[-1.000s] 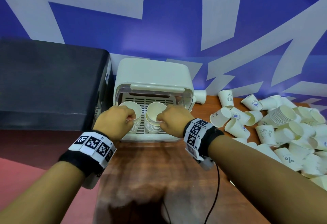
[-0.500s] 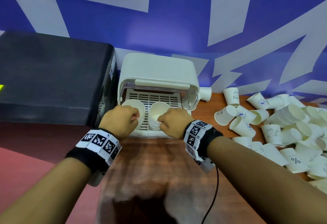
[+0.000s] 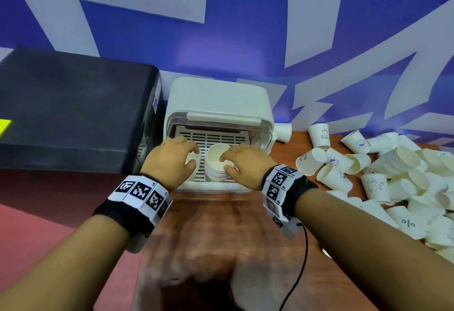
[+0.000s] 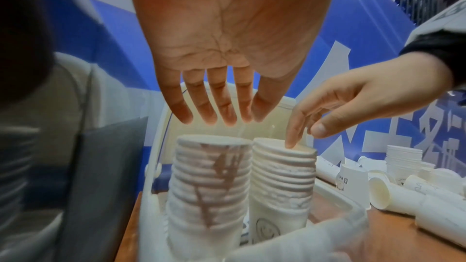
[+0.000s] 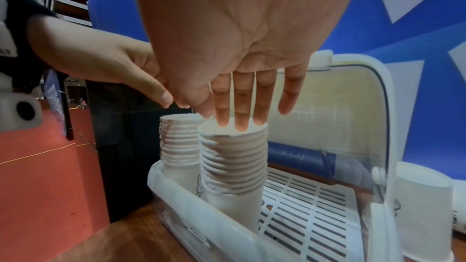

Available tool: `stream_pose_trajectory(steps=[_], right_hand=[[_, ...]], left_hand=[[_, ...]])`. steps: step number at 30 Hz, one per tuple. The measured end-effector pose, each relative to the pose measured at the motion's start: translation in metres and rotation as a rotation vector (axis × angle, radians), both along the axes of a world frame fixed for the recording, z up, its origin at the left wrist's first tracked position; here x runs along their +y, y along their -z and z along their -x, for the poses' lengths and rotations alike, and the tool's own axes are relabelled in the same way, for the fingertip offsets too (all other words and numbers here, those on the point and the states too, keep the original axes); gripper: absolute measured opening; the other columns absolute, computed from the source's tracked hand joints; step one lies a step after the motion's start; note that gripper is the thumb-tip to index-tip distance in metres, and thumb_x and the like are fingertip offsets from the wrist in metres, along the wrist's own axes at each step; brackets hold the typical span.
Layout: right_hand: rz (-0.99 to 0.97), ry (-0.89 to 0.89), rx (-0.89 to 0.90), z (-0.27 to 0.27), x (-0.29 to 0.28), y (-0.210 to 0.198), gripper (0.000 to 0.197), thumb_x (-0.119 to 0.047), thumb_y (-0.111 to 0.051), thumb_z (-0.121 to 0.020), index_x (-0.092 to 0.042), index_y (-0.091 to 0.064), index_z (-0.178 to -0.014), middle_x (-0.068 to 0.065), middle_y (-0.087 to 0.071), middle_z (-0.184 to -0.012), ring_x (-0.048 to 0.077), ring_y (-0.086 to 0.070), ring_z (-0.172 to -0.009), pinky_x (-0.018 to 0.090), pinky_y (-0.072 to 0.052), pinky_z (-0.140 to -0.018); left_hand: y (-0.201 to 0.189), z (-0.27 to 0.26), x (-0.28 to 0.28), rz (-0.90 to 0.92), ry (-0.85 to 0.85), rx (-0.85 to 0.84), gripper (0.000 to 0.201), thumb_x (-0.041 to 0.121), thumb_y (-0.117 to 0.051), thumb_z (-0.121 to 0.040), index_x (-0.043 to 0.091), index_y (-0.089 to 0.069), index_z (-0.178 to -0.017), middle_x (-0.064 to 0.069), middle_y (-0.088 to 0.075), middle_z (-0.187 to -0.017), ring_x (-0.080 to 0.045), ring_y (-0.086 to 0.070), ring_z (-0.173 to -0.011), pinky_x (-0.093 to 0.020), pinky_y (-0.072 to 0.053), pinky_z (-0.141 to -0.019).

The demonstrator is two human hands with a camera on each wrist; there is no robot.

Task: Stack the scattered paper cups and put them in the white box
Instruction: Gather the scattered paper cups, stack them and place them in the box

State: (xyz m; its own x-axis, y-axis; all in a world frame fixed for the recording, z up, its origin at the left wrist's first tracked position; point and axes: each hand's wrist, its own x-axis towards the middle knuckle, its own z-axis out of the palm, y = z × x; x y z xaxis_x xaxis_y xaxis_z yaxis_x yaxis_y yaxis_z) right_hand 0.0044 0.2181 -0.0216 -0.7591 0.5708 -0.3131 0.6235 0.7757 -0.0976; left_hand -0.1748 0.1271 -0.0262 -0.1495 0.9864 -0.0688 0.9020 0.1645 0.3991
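The white box [image 3: 216, 97] stands open at the back of the wooden table [image 3: 221, 237]. Two stacks of paper cups stand upright inside it, side by side. My left hand [image 3: 172, 160] hovers over the left stack [image 4: 209, 176], its fingers [image 4: 214, 115] straight and just clear of the rim. My right hand [image 3: 240, 163] is over the right stack [image 5: 234, 162], with straight fingertips [image 5: 239, 125] touching its rim. Neither hand holds a cup. A heap of loose paper cups [image 3: 393, 175] lies on the table to the right.
A large black case [image 3: 73, 109] stands close against the box's left side. One cup [image 3: 282, 132] lies behind the box's right corner. The box's clear lid [image 5: 340, 107] is raised behind the stacks. A thin black cable [image 3: 299, 261] hangs from my right wrist.
Both hands gripped the rims of the two stacks in the box before. Their fingers have now straightened and let go, and the left hand has lifted a little.
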Motion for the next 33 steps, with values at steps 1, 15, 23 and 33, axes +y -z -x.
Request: stream_pose_trajectory(steps=[1, 15, 23, 33], right_hand=[[-0.01, 0.01, 0.024, -0.004, 0.002, -0.003, 0.037, -0.033, -0.041, -0.097, -0.023, -0.049, -0.132, -0.001, -0.052, -0.134, 0.022, -0.045, -0.123, 0.036, -0.034, -0.101], [-0.024, 0.215, 0.039, -0.113, 0.039, -0.013, 0.033, -0.03, -0.044, -0.094, -0.023, -0.055, -0.124, 0.002, -0.058, -0.125, 0.023, -0.052, -0.114, 0.039, -0.045, -0.093], [0.043, 0.302, -0.044, -0.206, 0.096, 0.002, 0.031, -0.029, -0.042, -0.093, -0.024, -0.057, -0.12, 0.0, -0.056, -0.126, 0.021, -0.051, -0.115, 0.033, -0.043, -0.092], [0.124, 0.3, -0.089, -0.293, 0.162, 0.048, 0.037, -0.025, -0.051, -0.09, -0.03, -0.051, -0.126, -0.002, -0.051, -0.128, 0.02, -0.05, -0.115, 0.035, -0.045, -0.093]], left_hand=[[-0.004, -0.003, 0.002, -0.033, 0.009, -0.004, 0.029, 0.026, -0.052, -0.089, 0.025, -0.057, -0.117, 0.003, -0.055, -0.12, -0.018, -0.049, -0.112, -0.032, -0.043, -0.087], [-0.018, -0.108, 0.042, -0.023, 0.193, -0.041, 0.028, 0.028, -0.05, -0.09, 0.026, -0.055, -0.117, 0.003, -0.056, -0.115, -0.019, -0.051, -0.11, -0.034, -0.043, -0.089], [-0.012, -0.189, 0.096, 0.043, 0.196, -0.052, 0.031, 0.025, -0.048, -0.09, 0.024, -0.053, -0.12, 0.001, -0.055, -0.121, -0.02, -0.051, -0.11, -0.036, -0.044, -0.091], [0.038, -0.286, 0.181, 0.131, 0.148, -0.06, 0.049, 0.022, -0.06, -0.084, 0.021, -0.043, -0.13, -0.005, -0.051, -0.128, -0.028, -0.051, -0.115, -0.044, -0.046, -0.094]])
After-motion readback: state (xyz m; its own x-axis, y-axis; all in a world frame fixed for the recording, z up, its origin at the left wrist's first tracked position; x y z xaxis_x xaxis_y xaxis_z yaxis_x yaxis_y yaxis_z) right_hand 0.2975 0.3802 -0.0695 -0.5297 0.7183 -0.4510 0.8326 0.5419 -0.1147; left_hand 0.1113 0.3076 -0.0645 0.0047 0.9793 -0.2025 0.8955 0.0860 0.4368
